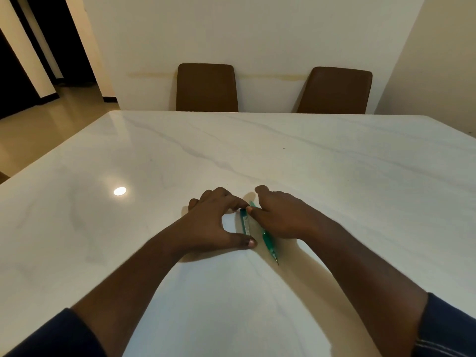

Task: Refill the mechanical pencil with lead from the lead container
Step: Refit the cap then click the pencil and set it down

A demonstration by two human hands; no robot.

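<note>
A green mechanical pencil (269,244) lies on the white marble table (334,176), its metal tip pointing toward me and to the right. Beside it on the left lies a slim teal lead container (244,222) with a white label. My left hand (213,222) spans the container, index finger on its far end and thumb near its close end. My right hand (280,215) rests over the pencil's upper half, thumb touching the container's far end. Whether either hand has lifted its object off the table is unclear.
Two brown chairs (206,87) (334,91) stand against the far edge of the table by a cream wall. A lamp's bright reflection (120,191) shows on the tabletop at the left. An open doorway (15,73) lies at the far left.
</note>
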